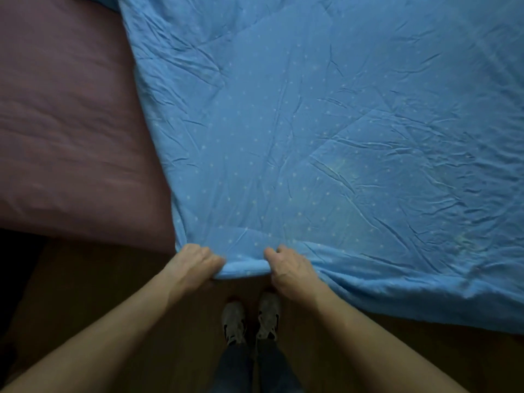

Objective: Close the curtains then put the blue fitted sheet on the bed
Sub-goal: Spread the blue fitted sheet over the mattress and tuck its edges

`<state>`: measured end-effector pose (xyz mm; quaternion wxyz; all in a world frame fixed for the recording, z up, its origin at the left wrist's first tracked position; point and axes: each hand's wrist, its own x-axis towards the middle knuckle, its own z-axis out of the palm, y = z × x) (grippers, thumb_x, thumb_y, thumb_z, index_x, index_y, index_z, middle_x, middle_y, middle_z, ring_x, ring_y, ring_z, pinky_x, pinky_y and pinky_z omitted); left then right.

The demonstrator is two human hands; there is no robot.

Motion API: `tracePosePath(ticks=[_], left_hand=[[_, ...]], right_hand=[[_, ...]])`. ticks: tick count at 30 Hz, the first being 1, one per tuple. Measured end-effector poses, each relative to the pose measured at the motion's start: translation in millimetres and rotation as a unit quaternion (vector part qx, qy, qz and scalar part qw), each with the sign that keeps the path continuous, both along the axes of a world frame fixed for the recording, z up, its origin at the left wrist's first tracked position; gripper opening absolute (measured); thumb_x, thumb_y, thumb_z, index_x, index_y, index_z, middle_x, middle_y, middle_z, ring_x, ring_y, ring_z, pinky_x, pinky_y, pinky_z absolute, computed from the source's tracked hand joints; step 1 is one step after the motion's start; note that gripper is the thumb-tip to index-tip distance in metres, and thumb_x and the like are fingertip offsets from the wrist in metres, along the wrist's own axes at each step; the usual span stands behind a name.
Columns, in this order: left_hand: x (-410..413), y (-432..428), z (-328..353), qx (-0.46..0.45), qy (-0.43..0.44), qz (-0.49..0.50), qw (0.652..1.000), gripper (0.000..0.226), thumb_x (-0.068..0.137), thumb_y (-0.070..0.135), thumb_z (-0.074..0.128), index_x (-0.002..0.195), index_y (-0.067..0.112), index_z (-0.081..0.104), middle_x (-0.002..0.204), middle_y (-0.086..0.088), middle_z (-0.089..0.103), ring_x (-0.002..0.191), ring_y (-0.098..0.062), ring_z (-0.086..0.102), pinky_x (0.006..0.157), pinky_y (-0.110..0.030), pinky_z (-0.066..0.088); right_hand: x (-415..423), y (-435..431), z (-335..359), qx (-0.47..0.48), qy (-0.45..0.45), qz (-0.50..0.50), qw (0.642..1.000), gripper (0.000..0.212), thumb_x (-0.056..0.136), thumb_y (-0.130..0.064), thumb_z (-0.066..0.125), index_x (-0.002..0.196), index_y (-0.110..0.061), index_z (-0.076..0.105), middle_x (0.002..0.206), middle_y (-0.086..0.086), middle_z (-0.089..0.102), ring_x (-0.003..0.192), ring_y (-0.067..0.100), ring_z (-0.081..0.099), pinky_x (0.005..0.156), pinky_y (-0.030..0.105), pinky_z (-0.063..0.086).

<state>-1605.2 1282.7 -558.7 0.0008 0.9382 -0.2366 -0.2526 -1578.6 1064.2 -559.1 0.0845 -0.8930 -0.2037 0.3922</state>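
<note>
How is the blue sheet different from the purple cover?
The blue sheet has small pale dots; the purple cover is plain. The blue sheet is creased, gripped by the left hand and right hand; the purple cover lies smoother, untouched. Both are spread flat.

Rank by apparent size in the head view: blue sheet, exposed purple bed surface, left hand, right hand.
1. blue sheet, fills most of the frame
2. purple bed surface
3. left hand and right hand: these look alike, so not ranked

Home bedroom – bed (71, 137), blue sheet (326, 137), wooden floor (113, 279)
</note>
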Motion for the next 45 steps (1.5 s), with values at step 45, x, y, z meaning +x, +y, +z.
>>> tracePosePath(ticks=[45], left_hand=[[71.7,107.3,-14.9,-0.018,-0.280,0.227,0.932,0.023,0.069,0.009,0.051,0.091,0.015,0.053,0.085,-0.009,0.057,0.073,-0.032,0.055,0.056,-0.035,0.038]], right_hand=[[53.9,193.2,10.4,0.073,-0.284,-0.081,0.953,0.025,0.083,-0.008,0.051,0.108,-0.011,0.055,0.088,0.012,0.061,0.072,0.039,0.061,0.055,0.038,0.029]])
